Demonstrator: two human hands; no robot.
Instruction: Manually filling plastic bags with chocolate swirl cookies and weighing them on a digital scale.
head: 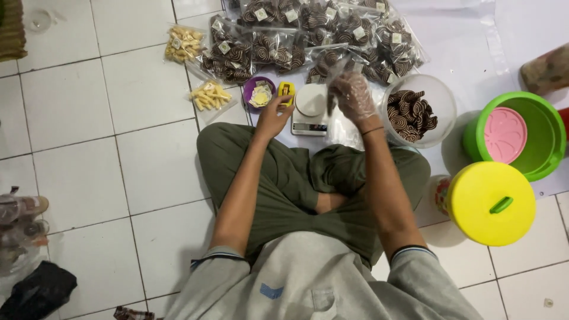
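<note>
White floor tiles [89, 106] all round, and the person sits cross-legged right on them. Straight ahead, a small kitchen scale [310, 109] stands on the floor. The left hand [274, 114], bare, fingers curled, has a little yellow object [286, 89] at its fingertips, just beside a purple bowl [259, 92] of paper tags. The right hand [354, 95], in a thin clear glove, is pinched shut on a clear plastic bag [339, 68] held up over the scale's far edge. At the right, a clear tub [441, 98] of brown spiral cookies sits near that gloved hand. Beyond the scale, filled cookie bags [314, 35] lie heaped, two bags of pale yellow snacks [185, 45] to their left. Further right: a green bucket [548, 139], a yellow lid [491, 204].
</note>
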